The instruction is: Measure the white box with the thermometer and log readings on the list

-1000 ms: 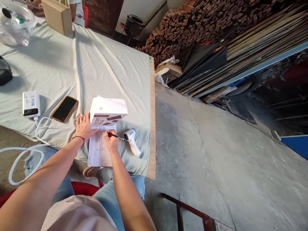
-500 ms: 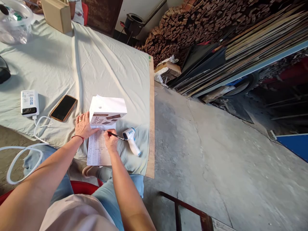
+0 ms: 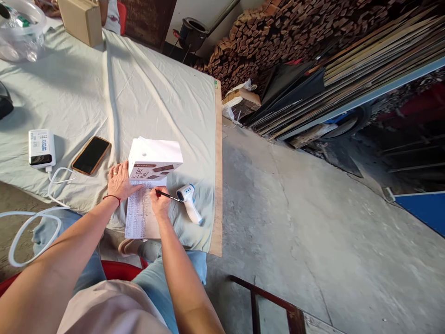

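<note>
My right hand (image 3: 160, 202) grips a black pen (image 3: 168, 195) over a sheet of paper (image 3: 136, 218) filled with rows of handwriting. Spread beside the box is my left hand (image 3: 120, 181), its fingers on the cloth and its thumb reaching over the paper's upper part. The white box (image 3: 156, 152) with a brown "Super Meal" print stands at the top of the paper and hides its upper end. Just right of the pen lies a white and blue infrared thermometer (image 3: 190, 204). The pen's tip is too small to make out against the page.
A phone (image 3: 91, 155) and a white power bank (image 3: 41, 147) with a looping white cable (image 3: 57, 188) lie to the left on the cloth-covered table (image 3: 163, 93). Farther back are a cardboard box (image 3: 80, 21), a clear plastic tub (image 3: 26, 35) and part of another person.
Both hands keep nearly the same places on the paper and cloth. The whole view has shifted very slightly.
</note>
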Motion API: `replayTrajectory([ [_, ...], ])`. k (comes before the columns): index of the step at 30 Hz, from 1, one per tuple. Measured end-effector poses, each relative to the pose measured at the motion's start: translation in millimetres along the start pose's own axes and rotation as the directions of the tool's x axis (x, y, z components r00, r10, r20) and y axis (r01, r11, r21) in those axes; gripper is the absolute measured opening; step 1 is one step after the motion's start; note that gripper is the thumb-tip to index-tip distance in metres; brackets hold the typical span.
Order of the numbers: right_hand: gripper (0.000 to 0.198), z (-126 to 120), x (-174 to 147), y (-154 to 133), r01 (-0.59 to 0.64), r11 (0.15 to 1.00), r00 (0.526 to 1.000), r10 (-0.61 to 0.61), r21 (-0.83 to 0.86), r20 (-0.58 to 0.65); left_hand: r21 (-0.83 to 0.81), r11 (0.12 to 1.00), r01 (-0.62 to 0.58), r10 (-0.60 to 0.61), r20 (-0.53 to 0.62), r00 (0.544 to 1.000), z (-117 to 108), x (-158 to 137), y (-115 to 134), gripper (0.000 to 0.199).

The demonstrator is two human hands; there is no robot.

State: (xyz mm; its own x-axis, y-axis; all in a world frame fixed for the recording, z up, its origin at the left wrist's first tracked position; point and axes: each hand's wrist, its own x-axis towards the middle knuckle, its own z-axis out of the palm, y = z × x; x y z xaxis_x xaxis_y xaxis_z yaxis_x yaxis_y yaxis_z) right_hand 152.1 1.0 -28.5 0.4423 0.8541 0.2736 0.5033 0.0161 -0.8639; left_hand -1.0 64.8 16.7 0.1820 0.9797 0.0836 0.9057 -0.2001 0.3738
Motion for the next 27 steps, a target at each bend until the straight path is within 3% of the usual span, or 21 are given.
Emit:
replayTrajectory([
  [27, 0.009, -1.0, 2.6, -1.4, -0.027, 0.996, 1.000, 0.028, -0.080, 0.012, -0.010, 1.000, -0.008, 0.008, -0.019, 1.000, -0.5, 1.3, -0.1, 0.103],
])
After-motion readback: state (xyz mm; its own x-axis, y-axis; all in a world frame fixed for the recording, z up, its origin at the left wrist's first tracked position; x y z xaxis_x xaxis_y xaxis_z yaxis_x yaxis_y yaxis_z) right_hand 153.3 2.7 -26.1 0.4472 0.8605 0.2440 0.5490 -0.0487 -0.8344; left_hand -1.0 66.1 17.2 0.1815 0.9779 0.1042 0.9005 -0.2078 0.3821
